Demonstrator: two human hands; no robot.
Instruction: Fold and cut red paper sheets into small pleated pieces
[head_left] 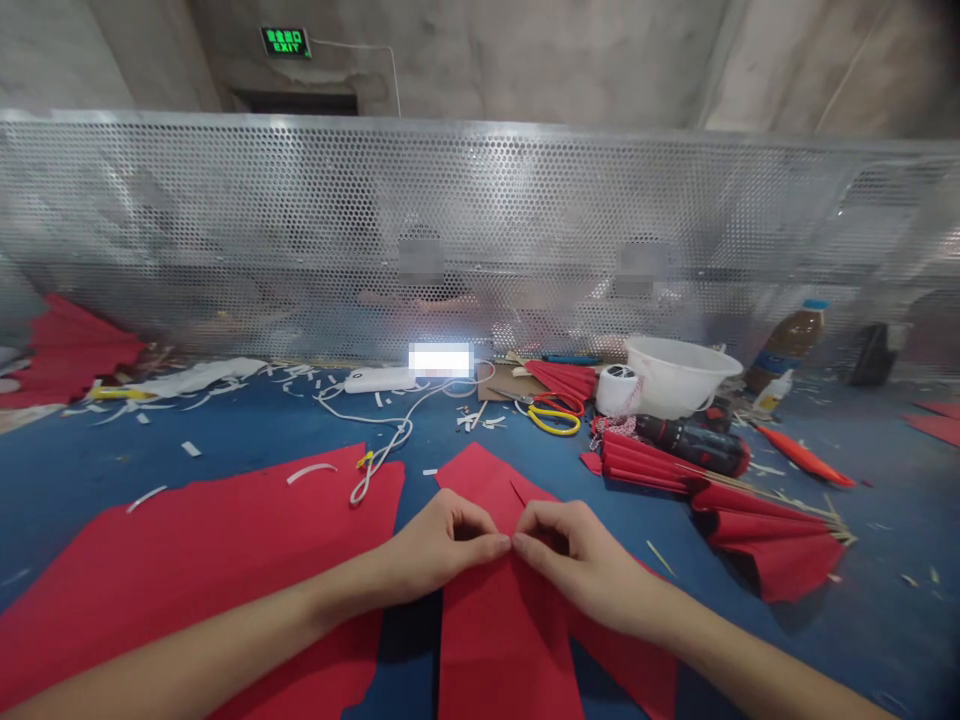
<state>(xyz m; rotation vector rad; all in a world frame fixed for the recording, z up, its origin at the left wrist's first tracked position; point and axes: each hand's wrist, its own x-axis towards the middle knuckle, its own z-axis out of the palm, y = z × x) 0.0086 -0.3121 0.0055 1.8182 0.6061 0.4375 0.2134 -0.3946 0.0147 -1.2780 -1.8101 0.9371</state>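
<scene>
My left hand [431,550] and my right hand [596,565] meet at the middle, thumbs and forefingers pinched with their tips nearly touching. Both grip a folded red sheet [499,650], paper or cloth, I cannot tell which. One flap runs down toward me, and another slants off to the lower right beneath my right hand. A thin dark slit or fold line shows just above the right fingers. To the left, under my left forearm, lies a larger red sheet [247,530] with white paper strips on it.
Behind my hands are scissors [556,418], a white charger-like block [381,379] with a cord, a thread spool [619,390] and a white bowl [675,375]. A power drill [697,442] touches pleated red pieces [765,540] with sticks. A bottle [791,340] stands before the perforated metal panel [480,200].
</scene>
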